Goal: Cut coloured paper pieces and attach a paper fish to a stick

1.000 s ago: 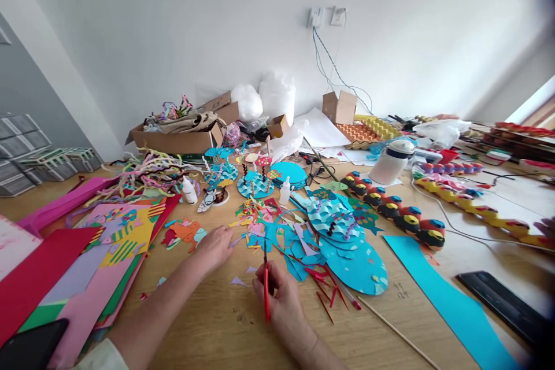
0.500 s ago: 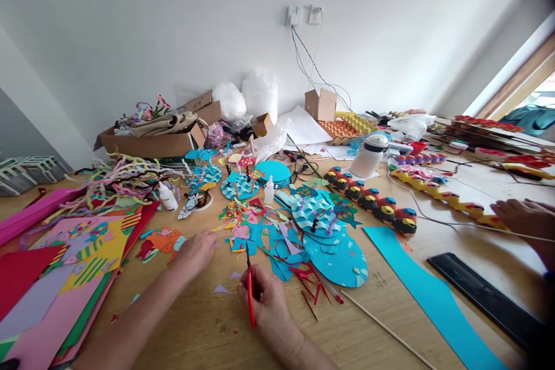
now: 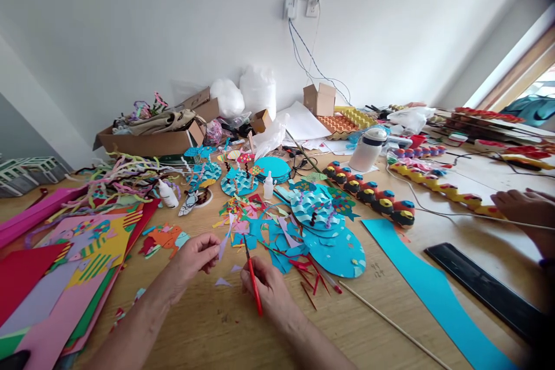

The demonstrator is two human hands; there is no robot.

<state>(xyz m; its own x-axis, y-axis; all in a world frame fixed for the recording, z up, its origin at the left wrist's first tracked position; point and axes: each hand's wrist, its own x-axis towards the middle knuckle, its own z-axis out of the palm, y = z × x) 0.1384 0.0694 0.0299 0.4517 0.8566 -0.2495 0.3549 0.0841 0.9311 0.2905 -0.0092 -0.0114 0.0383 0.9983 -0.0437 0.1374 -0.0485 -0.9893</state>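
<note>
Pinched between the fingers of my left hand (image 3: 199, 253) is a thin, pointed lilac paper strip (image 3: 225, 238), standing nearly upright. My right hand (image 3: 269, 286) is wrapped round red-handled scissors (image 3: 255, 288), whose blades point away from me toward the paper scraps. The blades look closed. Blue paper scraps (image 3: 281, 263) and small multicoloured bits lie just beyond both hands. Two small lilac triangles rest on the table between my hands. Orange paper fish cut-outs (image 3: 167, 238) lie left of my left hand.
Coloured paper sheets (image 3: 47, 300) cover the left side. Glue bottles (image 3: 168, 193), blue discs (image 3: 336, 251) and painted egg-carton strips (image 3: 373, 196) stand beyond. At right are a blue strip (image 3: 429, 289), a black tray (image 3: 481, 289) and another person's hand (image 3: 520, 208).
My left hand has lifted a little and turned, now with the lilac strip in its fingers. The scissors have shifted slightly. The whole view has tilted a little.
</note>
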